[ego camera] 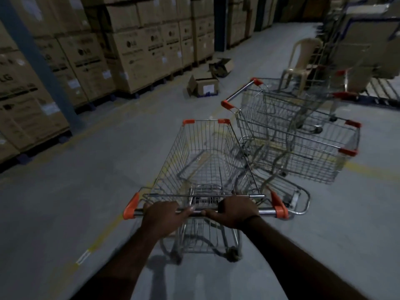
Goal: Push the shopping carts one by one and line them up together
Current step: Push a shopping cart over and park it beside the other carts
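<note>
Left grip (161,215) and right grip (234,211) clench the near cart (207,152) by its handle (267,211) (spread for steering), just beside the parked cart (303,148).

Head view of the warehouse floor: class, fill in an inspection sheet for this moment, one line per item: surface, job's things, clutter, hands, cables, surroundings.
Surface: grey concrete floor with worn yellow lines.
Job's things: held cart, empty, pointing ahead; parked cart to its right, turned sideways, not lined up with it.
Clutter: near open box and far open box on the floor ahead; plastic chair beyond the parked cart.
Hands: left hand and right hand both grip the held cart's handle bar.
Cables: nothing seen.
Surroundings: stacked cartons along the left; the far right is blurred.
</note>
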`<state>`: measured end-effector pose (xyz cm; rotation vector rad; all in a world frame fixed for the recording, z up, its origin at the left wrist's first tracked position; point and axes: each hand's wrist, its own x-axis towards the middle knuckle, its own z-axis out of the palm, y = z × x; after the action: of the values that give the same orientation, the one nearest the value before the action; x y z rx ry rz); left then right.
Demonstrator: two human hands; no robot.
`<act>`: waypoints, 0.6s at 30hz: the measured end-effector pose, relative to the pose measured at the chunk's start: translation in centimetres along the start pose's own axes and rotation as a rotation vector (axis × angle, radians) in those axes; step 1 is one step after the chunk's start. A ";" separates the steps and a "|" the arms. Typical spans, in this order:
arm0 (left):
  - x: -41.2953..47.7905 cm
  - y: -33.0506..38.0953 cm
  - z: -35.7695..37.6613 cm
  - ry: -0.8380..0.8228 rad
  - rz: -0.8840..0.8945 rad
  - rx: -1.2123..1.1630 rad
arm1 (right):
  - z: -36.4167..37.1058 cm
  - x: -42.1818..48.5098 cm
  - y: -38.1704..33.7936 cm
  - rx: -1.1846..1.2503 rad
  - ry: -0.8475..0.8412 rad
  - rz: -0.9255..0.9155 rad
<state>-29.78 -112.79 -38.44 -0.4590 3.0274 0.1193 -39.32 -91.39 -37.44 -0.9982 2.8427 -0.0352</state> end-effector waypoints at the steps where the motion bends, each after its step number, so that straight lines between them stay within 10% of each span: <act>1: -0.2 -0.1 0.0 -0.013 0.015 -0.005 | 0.0 -0.8 -0.3 0.005 -0.002 0.016; 18: -5.4 -3.3 0.5 -0.105 0.377 0.076 | 1.5 -12.6 -8.9 0.076 0.022 0.393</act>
<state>-23.58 -114.29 -38.64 0.1241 2.9625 0.0470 -23.86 -90.48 -36.95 -0.4145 2.9755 -0.1140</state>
